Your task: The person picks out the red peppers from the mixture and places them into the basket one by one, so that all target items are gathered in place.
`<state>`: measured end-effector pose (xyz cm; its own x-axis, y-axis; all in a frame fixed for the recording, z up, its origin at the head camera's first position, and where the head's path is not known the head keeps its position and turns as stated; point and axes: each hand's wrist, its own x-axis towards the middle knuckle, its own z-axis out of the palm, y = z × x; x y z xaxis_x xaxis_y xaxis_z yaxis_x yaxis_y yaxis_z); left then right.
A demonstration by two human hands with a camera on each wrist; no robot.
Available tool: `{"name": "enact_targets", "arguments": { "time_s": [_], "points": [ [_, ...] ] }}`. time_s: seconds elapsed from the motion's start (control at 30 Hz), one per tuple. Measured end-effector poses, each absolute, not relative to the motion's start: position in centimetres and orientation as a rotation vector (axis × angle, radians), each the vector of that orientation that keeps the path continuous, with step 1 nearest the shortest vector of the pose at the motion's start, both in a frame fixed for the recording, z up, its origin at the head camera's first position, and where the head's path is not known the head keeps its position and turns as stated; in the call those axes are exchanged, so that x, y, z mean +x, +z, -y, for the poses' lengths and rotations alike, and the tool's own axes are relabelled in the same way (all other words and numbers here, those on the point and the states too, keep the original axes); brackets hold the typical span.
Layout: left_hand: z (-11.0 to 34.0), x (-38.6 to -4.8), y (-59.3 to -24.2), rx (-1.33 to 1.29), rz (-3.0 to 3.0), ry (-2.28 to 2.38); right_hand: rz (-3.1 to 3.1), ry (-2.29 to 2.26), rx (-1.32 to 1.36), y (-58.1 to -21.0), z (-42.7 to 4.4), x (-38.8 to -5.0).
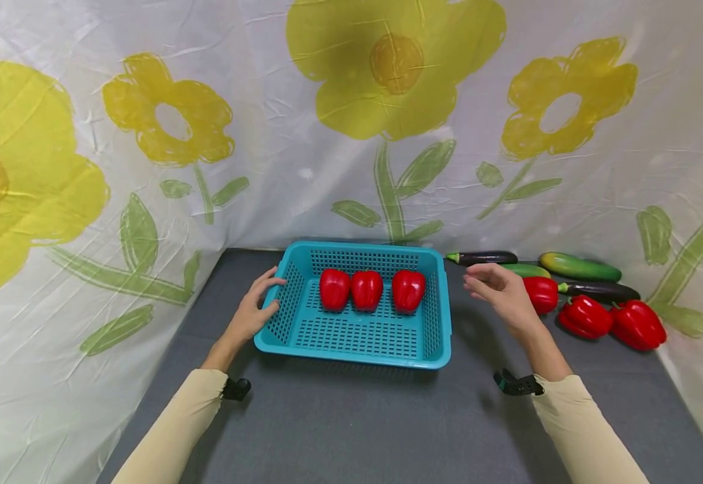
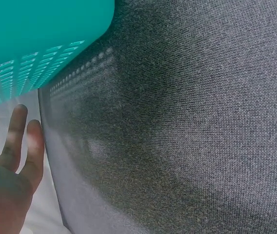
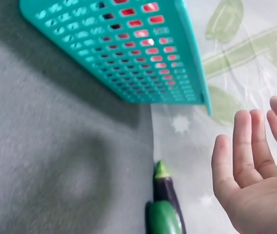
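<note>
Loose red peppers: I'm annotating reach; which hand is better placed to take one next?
Likely the right hand: it is empty and close to those red peppers, while the left hand is across the basket.

Six peppers (image 1: 366,290), two eggplants (image 1: 602,291), one basket (image 1: 351,361)

Turquoise basket (image 1: 351,355), red peppers (image 1: 366,290), yellow-flowered white cloth (image 1: 279,175).
The basket is a single turquoise, patterned with rows of small slots; the peppers are glossy red with white highlights. The eggplants (image 1: 602,291) are deep purple-black with green stem ends, and one long vegetable (image 1: 581,267) runs from green to yellow at one end. On the cloth, yellow blooms (image 1: 345,40), some with orange-brown centres and others with white, sit above pale green stems and leaves (image 1: 427,168). The worktop (image 1: 351,430) is dark grey, finely woven; the sleeves (image 1: 170,430) are plain cream, the wrist straps (image 1: 527,385) black.
</note>
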<state>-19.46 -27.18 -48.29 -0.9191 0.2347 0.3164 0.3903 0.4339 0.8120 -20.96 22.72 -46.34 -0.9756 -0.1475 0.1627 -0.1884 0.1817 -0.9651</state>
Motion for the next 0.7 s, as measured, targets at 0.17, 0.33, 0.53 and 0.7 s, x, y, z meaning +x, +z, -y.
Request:
{"name": "enact_targets", "arguments": {
  "time_s": [0.17, 0.33, 0.53, 0.7],
  "points": [
    [27.2, -19.5, -48.4, -0.56, 2.516, -1.498, 2.406, 1.972, 0.277, -47.0, -24.2, -20.7],
    [27.3, -19.5, -48.5, -0.548, 2.515, -1.509, 2.39, 2.008, 0.263, -47.3, -25.6, -20.4],
    [27.2, -19.5, -48.5, -0.549, 2.523, -1.5, 2.325, 2.085, 0.276, -47.5, -27.4, -19.8],
    [27.2, -19.6, -48.3, -0.546, 2.526, -1.505, 2.27, 2.157, 0.26, -47.5, -28.8, -19.6]
  ]
}}
